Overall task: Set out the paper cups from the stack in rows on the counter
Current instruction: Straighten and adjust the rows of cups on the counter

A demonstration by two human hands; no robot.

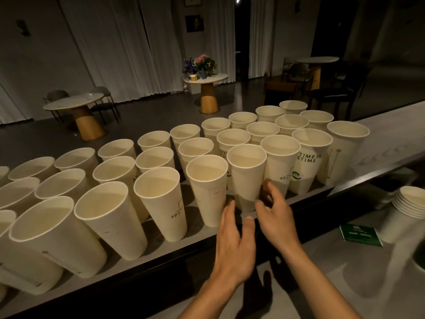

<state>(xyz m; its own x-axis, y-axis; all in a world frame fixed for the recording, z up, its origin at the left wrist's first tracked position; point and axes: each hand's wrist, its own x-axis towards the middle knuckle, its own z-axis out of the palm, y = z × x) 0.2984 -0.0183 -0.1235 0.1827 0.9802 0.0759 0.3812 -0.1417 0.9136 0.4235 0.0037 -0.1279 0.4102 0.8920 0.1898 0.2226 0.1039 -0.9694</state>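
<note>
Several tall cream paper cups stand upright in three rows along the raised counter ledge (pixel 174 244). The front-row cup (pixel 246 176) near the middle stands just beyond my hands. My left hand (pixel 234 247) reaches toward its base with fingers straight, holding nothing. My right hand (pixel 274 217) hovers by that cup's lower right side, fingers loosely curled and blurred, apart from the cup. A stack of nested cups (pixel 407 210) stands on the lower counter at the far right.
A green card (pixel 360 234) lies on the lower counter beside the stack. A dark rim (pixel 419 256) shows at the right edge. Beyond the ledge are round café tables (pixel 73 104) with chairs, and a flower vase (pixel 203 65) on one table.
</note>
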